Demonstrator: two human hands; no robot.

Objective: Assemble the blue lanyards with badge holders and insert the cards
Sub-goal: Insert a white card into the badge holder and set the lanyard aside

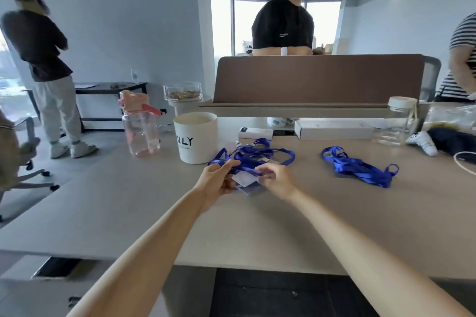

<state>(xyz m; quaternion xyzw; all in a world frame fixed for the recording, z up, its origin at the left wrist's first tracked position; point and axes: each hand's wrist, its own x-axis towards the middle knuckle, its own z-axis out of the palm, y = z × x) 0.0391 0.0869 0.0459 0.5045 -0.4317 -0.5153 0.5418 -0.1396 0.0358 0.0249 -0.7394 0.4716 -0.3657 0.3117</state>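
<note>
A tangle of blue lanyards [255, 154] lies on the grey table [128, 201], just right of a white cup. Clear badge holders and a white card [244, 179] sit at its near edge. My left hand [219, 179] grips a blue strap and the clear holder from the left. My right hand [277, 180] pinches the strap and the holder's right side. A second bundle of blue lanyards [360, 168] lies apart to the right, untouched.
A white cup [197, 140] marked ULY stands just behind my left hand, a pink water bottle [140, 123] further left. White boxes [333, 129], a clear jar [399, 121], a game controller [423, 145] and a brown divider [319, 80] line the back. Three people stand beyond.
</note>
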